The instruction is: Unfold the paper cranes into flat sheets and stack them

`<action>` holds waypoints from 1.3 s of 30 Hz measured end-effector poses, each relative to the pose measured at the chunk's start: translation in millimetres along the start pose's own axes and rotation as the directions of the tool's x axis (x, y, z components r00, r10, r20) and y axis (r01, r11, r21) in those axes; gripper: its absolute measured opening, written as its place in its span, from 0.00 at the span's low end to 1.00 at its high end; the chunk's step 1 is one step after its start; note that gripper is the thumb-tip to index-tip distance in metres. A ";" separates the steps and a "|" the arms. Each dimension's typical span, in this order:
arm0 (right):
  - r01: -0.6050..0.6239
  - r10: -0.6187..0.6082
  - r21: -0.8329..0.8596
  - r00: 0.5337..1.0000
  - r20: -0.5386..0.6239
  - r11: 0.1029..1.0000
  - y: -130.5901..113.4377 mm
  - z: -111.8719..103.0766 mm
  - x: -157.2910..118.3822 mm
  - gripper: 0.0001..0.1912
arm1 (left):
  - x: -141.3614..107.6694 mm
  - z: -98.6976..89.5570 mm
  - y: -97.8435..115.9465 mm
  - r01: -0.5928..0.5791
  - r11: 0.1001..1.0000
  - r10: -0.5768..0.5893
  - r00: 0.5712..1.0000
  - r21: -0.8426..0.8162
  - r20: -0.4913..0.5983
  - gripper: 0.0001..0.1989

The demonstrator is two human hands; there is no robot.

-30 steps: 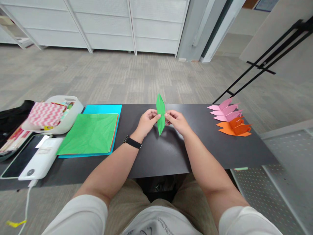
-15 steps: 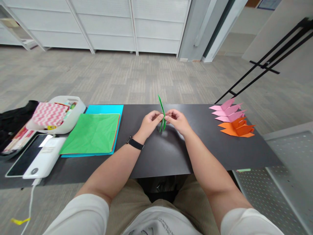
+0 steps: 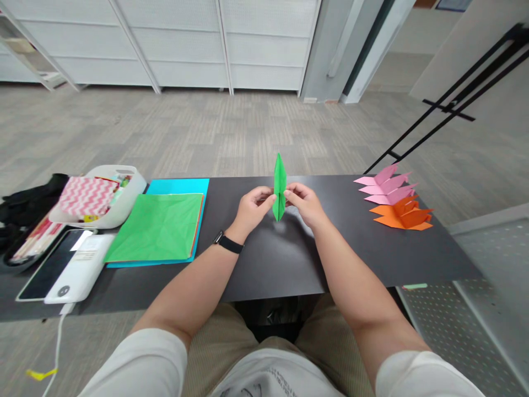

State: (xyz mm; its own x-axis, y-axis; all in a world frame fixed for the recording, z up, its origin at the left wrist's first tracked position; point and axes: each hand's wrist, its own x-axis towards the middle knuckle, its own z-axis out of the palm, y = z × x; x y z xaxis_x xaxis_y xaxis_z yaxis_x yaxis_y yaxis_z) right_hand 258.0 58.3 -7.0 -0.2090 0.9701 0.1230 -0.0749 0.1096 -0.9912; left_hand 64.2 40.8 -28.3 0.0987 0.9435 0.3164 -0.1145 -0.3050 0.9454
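A green folded paper (image 3: 280,184), narrow and pointed at top and bottom, is held upright above the dark table (image 3: 276,270). My left hand (image 3: 257,207) pinches its left edge between thumb and fingers. On the opposite edge, my right hand (image 3: 304,203) grips it the same way, fingertips partly hidden behind the paper. Over to the right stand several folded paper figures, pink ones (image 3: 386,184) behind an orange one (image 3: 403,214), with pointed tips.
Left of my arms lies a stack of paper sheets, green on top (image 3: 159,229) and blue below (image 3: 177,186). Beyond it are a white basket (image 3: 138,184), a white power bank (image 3: 80,270) with a cable, and a dark-screened tablet (image 3: 45,270). A black metal stand (image 3: 433,118) rises behind the table.
The green folded paper has turned from nearly edge-on, with its flaps apart, to show a flat, creased face towards me. Both hands still hold it in about the same place.
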 end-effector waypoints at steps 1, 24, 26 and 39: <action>0.019 -0.019 -0.020 1.000 -0.015 1.000 0.8 -0.2 -0.2 0.24 | 0.0 -0.1 -0.1 -0.015 1.000 0.015 1.000 0.019 -0.016 0.15; 0.161 -0.172 -0.139 0.982 -0.072 0.977 -1.4 7.9 -4.0 0.17 | -0.3 1.8 6.7 0.003 0.998 -0.004 1.000 -0.063 -0.011 0.18; 0.144 -0.154 -0.118 0.985 -0.079 0.983 -0.5 8.0 -3.5 0.17 | 0.0 2.0 7.0 -0.001 0.998 0.000 1.000 -0.061 -0.017 0.18; 0.104 -0.108 -0.055 0.992 -0.067 0.993 6.2 5.7 0.2 0.17 | -0.8 1.4 8.3 -0.162 0.981 0.170 0.982 0.104 -0.081 0.10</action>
State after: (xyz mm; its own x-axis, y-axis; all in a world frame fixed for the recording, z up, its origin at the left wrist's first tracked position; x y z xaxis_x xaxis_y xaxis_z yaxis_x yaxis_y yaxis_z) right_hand 251.9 57.9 -12.8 -0.1342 0.9649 0.2256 -0.0425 0.2218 -0.9742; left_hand 64.5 37.3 -20.6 -0.0025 0.8851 0.4655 -0.0253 -0.4654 0.8847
